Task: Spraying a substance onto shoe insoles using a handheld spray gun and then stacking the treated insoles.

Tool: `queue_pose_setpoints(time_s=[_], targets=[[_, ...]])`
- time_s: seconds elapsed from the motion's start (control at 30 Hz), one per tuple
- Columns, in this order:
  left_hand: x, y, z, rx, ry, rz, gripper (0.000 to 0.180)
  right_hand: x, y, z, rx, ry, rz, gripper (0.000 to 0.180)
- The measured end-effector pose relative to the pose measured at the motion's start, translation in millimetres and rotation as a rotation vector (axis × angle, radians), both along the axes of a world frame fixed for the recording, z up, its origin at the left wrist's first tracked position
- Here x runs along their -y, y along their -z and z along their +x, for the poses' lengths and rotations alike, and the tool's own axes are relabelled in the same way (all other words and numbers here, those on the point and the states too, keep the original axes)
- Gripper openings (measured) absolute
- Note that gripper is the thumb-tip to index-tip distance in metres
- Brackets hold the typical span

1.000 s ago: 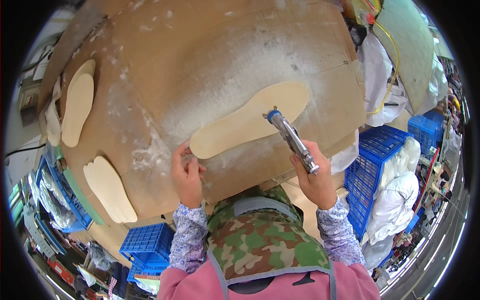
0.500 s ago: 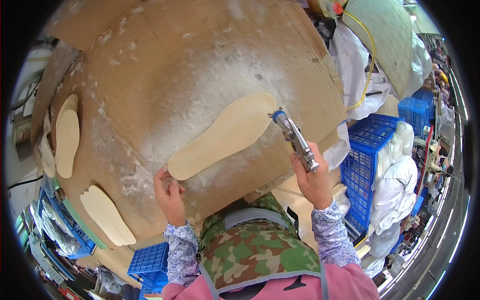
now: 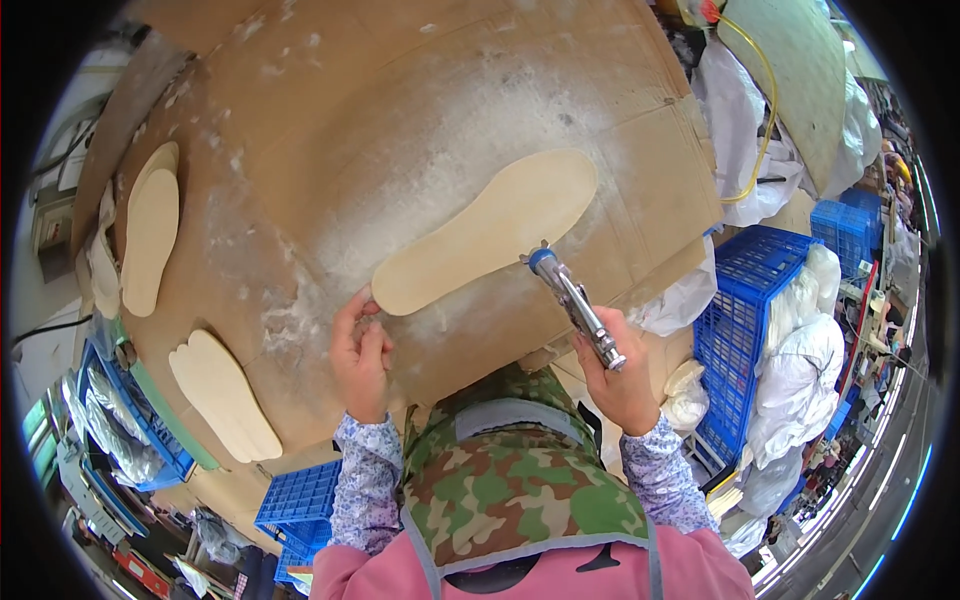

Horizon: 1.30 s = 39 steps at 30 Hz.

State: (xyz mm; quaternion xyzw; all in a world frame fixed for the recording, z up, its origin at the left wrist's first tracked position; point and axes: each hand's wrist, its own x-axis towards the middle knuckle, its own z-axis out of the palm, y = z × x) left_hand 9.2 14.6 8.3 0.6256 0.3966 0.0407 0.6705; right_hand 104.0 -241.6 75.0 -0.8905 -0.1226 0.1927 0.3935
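Note:
A pale cream insole (image 3: 490, 235) lies slanted on the cardboard-covered table, its wide end to the upper right. By its narrow end is my left hand (image 3: 362, 350), fingers loosely curled and apart, a fingertip at the insole's edge. My right hand (image 3: 620, 375) is wrapped round a metal spray gun (image 3: 578, 305) with a blue ring near its nozzle. The nozzle points up and left, close to the near edge of the insole's wide part. Whether any spray is coming out cannot be seen.
More insoles (image 3: 152, 235) lie overlapped at the table's left, with another stack (image 3: 225, 395) nearer me. White residue marks the cardboard (image 3: 420, 370). Blue crates (image 3: 745, 340) with white bags (image 3: 800, 370) stand at right; another blue crate (image 3: 298, 500) is at lower left. A yellow hose (image 3: 770, 100) hangs upper right.
The spray gun has moved from the insole's wide tip to its near side, in my right hand. My left hand stays by the narrow end. The whole view has shifted slightly.

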Motion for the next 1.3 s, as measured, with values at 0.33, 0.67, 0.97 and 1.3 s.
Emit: queue_pose_setpoints(time_s=[0.33,0.67,0.97,1.3], targets=[[-9,5,-6,0.039,0.044,-0.056,0.045,-39,-3,-33,-0.069,-0.142,0.040,0.039],[-17,8,-10,0.063,0.041,-0.113,0.054,-75,-7,-55,-0.109,-0.235,0.122,0.028],[-12,6,-4,0.055,0.043,-0.116,0.047,-31,-7,-28,-0.006,-0.102,0.031,0.035],[-6,-9,22,0.045,0.059,-0.132,0.029,37,7,17,-0.025,0.328,0.070,0.020]])
